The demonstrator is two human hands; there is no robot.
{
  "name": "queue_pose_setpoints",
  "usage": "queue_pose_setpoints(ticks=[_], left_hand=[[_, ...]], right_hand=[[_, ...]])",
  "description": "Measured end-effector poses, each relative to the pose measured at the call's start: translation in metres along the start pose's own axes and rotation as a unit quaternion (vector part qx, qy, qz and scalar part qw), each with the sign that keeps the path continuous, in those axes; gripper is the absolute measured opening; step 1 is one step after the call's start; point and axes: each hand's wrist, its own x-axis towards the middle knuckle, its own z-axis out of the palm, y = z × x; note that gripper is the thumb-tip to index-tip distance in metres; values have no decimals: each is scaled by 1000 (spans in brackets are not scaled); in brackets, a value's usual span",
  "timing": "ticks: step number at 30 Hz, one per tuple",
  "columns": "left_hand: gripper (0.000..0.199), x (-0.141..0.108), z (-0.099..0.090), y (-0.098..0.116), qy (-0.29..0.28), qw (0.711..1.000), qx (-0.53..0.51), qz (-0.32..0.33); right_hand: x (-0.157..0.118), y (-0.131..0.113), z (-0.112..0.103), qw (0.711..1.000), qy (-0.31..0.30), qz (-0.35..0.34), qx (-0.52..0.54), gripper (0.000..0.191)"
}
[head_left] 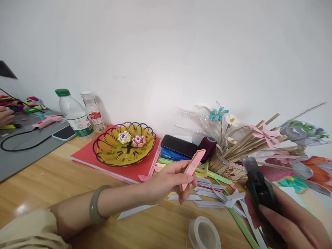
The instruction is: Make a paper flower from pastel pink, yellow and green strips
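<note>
Between the thumb and fingers of my left hand (178,180) is a folded strip of pink paper (193,164), held tilted above the table. My right hand (293,221) is closed around a black hand tool (261,193) with a smoky clear tip; its exact kind is hard to make out. The tool is apart from the pink strip. Below and between my hands lie several loose paper strips (210,204), mostly white, with green, yellow and pink among them. A white spool (206,233) of thin clear line or tape rests near the front.
A yellow woven basket (111,157) with two paper rosettes stands on a red sheet (85,157). Two bottles (77,117) are behind it. Paper flowers and sticks (241,141) fill the right. At far left, another person's hand (5,116) is near a pink corded tool (48,121).
</note>
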Motion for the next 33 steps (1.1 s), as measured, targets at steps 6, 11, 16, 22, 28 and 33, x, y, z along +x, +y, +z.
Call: queue_pose_setpoints(ticks=[6, 11, 16, 22, 28, 33], left_hand=[[19, -2, 4, 0, -16, 1000, 6, -1], [25, -5, 8, 2, -47, 999, 13, 7], [29, -6, 9, -1, -49, 998, 23, 17], [45, -8, 9, -2, -45, 997, 57, 15], [50, -17, 12, 4, -53, 988, 144, -22], [47, -19, 14, 6, -53, 983, 175, -29]], right_hand=[[7, -11, 5, 994, -46, -76, 57, 15], [8, -22, 7, 996, -43, -79, 17, 19], [4, -23, 10, 990, -71, -118, -40, 29], [-1, -18, 19, 980, -96, -152, -90, 27], [1, -19, 20, 979, -84, -164, -90, 23], [-1, -19, 20, 977, -58, -171, -116, 26]])
